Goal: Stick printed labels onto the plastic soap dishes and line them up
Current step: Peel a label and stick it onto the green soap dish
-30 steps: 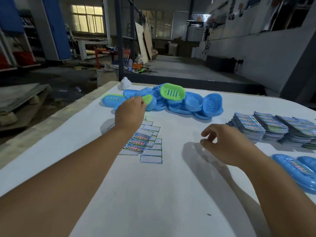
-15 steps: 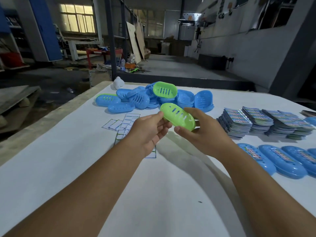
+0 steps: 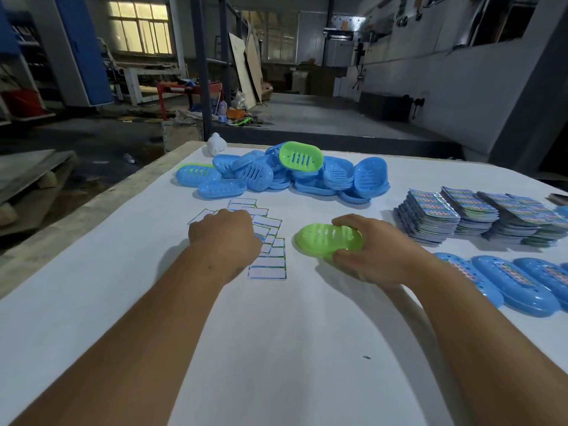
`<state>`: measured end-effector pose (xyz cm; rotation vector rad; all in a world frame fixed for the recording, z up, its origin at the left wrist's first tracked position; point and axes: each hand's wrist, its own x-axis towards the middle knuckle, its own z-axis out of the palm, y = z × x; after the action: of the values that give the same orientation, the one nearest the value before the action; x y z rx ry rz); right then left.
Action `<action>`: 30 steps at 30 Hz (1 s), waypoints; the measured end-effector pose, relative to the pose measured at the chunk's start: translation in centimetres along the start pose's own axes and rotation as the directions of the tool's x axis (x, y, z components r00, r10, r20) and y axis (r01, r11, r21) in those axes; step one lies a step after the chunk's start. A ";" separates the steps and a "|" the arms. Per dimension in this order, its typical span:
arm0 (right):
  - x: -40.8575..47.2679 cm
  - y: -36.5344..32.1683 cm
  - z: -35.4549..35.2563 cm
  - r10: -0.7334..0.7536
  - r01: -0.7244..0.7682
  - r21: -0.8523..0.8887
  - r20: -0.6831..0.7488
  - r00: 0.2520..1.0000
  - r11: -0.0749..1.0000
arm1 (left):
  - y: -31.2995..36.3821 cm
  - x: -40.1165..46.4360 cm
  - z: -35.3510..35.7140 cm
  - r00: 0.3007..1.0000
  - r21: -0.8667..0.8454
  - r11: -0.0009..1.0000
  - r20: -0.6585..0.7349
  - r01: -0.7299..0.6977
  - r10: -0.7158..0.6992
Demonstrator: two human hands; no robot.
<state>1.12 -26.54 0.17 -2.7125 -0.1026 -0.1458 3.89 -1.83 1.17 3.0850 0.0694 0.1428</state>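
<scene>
Right hand [image 3: 373, 250] clamped round the near end of the green dish [image 3: 327, 241], parked on the bench [image 3: 276, 348] between the loose labels [image 3: 267, 262] and the blue labelled row [image 3: 516, 284]. Left hand [image 3: 226, 233] down on the labels, fingers hidden, so can't tell if anything's pinched. Probably best to peel just one, keep the dish pinned, then lay it flat. Dish upside down, slotted bottom up, long axis roughly left-right, tilted a bit.
</scene>
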 end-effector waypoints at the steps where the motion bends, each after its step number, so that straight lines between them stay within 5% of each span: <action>1: -0.1 0.0 0.0 -0.006 0.006 -0.004 0.004 1.000 1.000 | -0.1 0.1 0.0 1.000 -0.028 1.000 0.001 0.002 -0.002; 6: -0.3 -0.3 0.0 -0.022 0.023 -0.015 0.012 1.000 1.000 | -0.2 0.4 -0.1 0.995 -0.159 0.987 -0.087 0.038 -0.052; 9: -0.3 -0.6 0.0 -0.050 0.050 -0.002 -0.036 0.998 0.999 | 0.0 0.6 -0.5 0.984 -0.437 0.899 -0.149 0.020 -0.095; 13: 0.0 -1.8 0.2 -0.086 0.172 0.309 -0.273 0.958 0.935 | 1.0 0.6 -1.0 0.994 -0.906 0.411 -0.110 -0.099 -0.002; 16: 0.2 -2.9 0.5 -0.044 0.188 0.595 -0.248 0.968 0.782 | 2.4 -0.2 -0.9 0.991 -0.962 0.259 -0.059 -0.089 0.122; 30: 0.3 -2.7 -0.2 0.044 0.121 0.737 -0.201 0.979 0.665 | 3.3 -0.8 0.0 0.984 -0.929 0.358 -0.025 -0.088 0.177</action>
<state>1.16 -24.14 1.51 -1.8444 -0.1266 -0.3153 3.24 -5.16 1.26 1.8961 -0.2074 0.0311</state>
